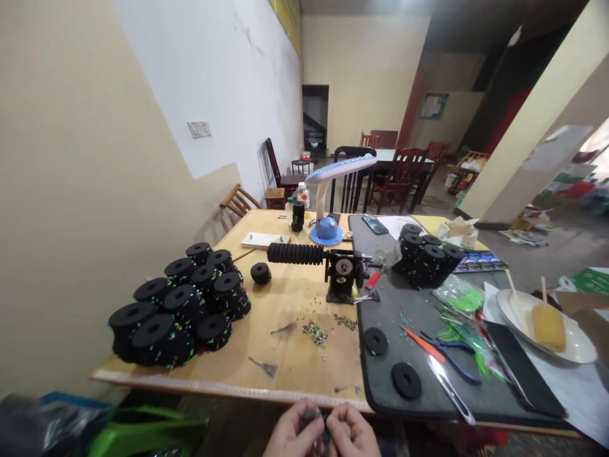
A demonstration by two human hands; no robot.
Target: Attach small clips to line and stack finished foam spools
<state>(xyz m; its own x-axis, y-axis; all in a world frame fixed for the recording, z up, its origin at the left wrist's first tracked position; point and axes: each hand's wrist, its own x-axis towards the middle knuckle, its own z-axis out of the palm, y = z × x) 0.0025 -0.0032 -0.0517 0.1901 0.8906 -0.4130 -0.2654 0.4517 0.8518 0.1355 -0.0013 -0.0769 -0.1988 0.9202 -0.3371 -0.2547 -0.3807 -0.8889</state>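
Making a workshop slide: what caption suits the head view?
Two hands, close together, with a small dark item at a worktable bearing coloured pieces and stacked black discs.

The table [309, 376] held black rolls [186, 311] on the left, a blue lamp [326, 232] at the back, beads [315, 332] in the middle and a gray mat [386, 306] on the right, where a phone [375, 225], two black rings [398, 383] and pliers [455, 345] lay.

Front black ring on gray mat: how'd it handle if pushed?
The black ring looks matte and foam-like, so probably light and grippy. Flat on the gray mat, it should slide, not tip; on edge, its round rim might roll.
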